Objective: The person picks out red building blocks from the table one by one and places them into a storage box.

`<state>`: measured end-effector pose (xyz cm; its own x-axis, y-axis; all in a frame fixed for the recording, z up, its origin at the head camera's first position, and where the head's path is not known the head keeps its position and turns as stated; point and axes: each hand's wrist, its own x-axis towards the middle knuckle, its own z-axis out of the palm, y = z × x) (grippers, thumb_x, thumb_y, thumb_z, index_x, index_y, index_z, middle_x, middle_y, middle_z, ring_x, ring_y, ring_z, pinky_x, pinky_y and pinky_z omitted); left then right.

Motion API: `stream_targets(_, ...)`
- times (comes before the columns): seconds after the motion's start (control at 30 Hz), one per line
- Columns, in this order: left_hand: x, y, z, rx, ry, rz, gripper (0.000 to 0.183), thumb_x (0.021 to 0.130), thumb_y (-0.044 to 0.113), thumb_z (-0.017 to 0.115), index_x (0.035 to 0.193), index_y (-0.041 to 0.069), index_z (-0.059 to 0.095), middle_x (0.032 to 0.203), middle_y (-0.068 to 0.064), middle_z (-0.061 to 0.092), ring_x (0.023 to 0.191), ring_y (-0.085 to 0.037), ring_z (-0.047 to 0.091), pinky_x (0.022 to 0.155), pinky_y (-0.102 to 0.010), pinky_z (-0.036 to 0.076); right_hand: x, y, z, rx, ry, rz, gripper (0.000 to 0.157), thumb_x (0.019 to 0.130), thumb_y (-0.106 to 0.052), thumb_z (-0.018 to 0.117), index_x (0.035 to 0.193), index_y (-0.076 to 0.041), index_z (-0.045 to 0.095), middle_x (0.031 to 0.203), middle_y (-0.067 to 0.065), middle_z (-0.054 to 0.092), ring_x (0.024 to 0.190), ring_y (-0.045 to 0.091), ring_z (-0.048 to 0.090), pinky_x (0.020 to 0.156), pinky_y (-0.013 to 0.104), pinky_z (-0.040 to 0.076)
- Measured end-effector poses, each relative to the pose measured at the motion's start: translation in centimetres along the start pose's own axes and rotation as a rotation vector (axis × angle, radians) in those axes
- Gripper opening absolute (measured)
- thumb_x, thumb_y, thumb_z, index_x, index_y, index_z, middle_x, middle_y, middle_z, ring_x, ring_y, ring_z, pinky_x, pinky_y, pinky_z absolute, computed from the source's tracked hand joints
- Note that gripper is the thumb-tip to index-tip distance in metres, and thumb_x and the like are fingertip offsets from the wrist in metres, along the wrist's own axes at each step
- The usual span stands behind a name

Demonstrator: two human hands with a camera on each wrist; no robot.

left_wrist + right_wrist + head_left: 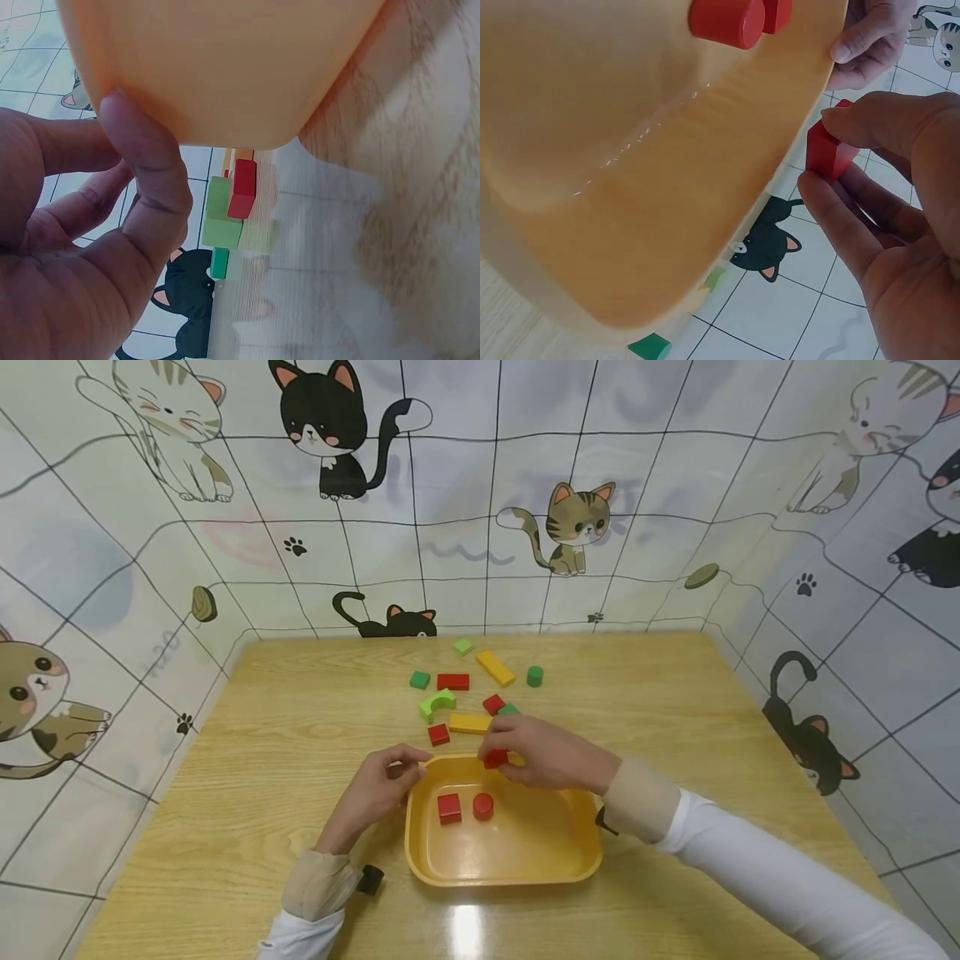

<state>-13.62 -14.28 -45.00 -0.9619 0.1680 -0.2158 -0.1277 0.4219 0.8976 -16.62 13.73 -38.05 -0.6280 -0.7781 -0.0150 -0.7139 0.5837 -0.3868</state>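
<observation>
My right hand (546, 750) pinches a red block (826, 147) between thumb and fingers, over the far rim of a yellow tray (504, 882). At the tray's far left corner, my left hand (377, 793) holds the rim; in the left wrist view its thumb (142, 142) presses against the tray's outer wall. Two red pieces lie inside the tray: a square block (449, 808) and a round cylinder (483, 807).
Beyond the tray lie loose blocks: a red cube (438, 735), a yellow bar (470, 723), a light green arch (437, 704), a red bar (453, 682), a green cylinder (535, 676) and several others. A cat-patterned sheet (465, 552) rises behind the table.
</observation>
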Motion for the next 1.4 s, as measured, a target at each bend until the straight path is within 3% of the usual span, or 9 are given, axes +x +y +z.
stream_targets(0.23, 0.0, 0.1, 0.0, 0.009, -0.005, -0.012, 0.022, 0.101, 0.008, 0.063, 0.121, 0.009, 0.072, 0.108, -0.010, 0.063, 0.088, -0.022, 0.065, 0.060, -0.029, 0.055, -0.5, -0.3, 0.5, 0.013, -0.093, 0.035, 0.024, 0.092, -0.015, 0.077, 0.115, -0.020, 0.073, 0.111, -0.007, 0.065, 0.099, 0.012, 0.057, 0.093, 0.028, 0.056)
stream_targets(0.6, 0.2, 0.1, 0.0, 0.013, -0.016, -0.016, 0.023, 0.101, 0.009, 0.063, 0.122, 0.010, 0.071, 0.107, -0.011, 0.061, 0.083, -0.022, 0.063, 0.060, -0.027, 0.053, -0.2, -0.6, 1.3, 0.008, -0.254, 0.078, 0.014, 0.092, -0.014, 0.078, 0.103, -0.021, 0.075, 0.096, -0.007, 0.064, 0.087, 0.010, 0.056, 0.080, 0.021, 0.052)
stream_targets(0.9, 0.2, 0.1, -0.1, 0.022, -0.010, -0.018, 0.022, 0.101, 0.009, 0.063, 0.121, 0.012, 0.072, 0.107, -0.010, 0.061, 0.088, -0.021, 0.065, 0.059, -0.026, 0.053, 0.1, -0.8, 2.1, -0.039, -0.301, 0.094, 0.012, 0.090, -0.014, 0.079, 0.100, -0.019, 0.076, 0.092, -0.006, 0.063, 0.084, 0.010, 0.055, 0.080, 0.022, 0.052)
stream_targets(1.4, 0.2, -0.1, -0.1, 0.012, -0.018, -0.022, 0.023, 0.101, 0.009, 0.063, 0.122, 0.012, 0.072, 0.106, -0.010, 0.060, 0.079, -0.020, 0.062, 0.059, -0.028, 0.052, 0.8, -1.2, 3.2, -0.084, -0.391, 0.161, 0.012, 0.090, -0.007, 0.078, 0.087, -0.019, 0.076, 0.081, -0.005, 0.060, 0.075, 0.012, 0.054, 0.071, 0.022, 0.049)
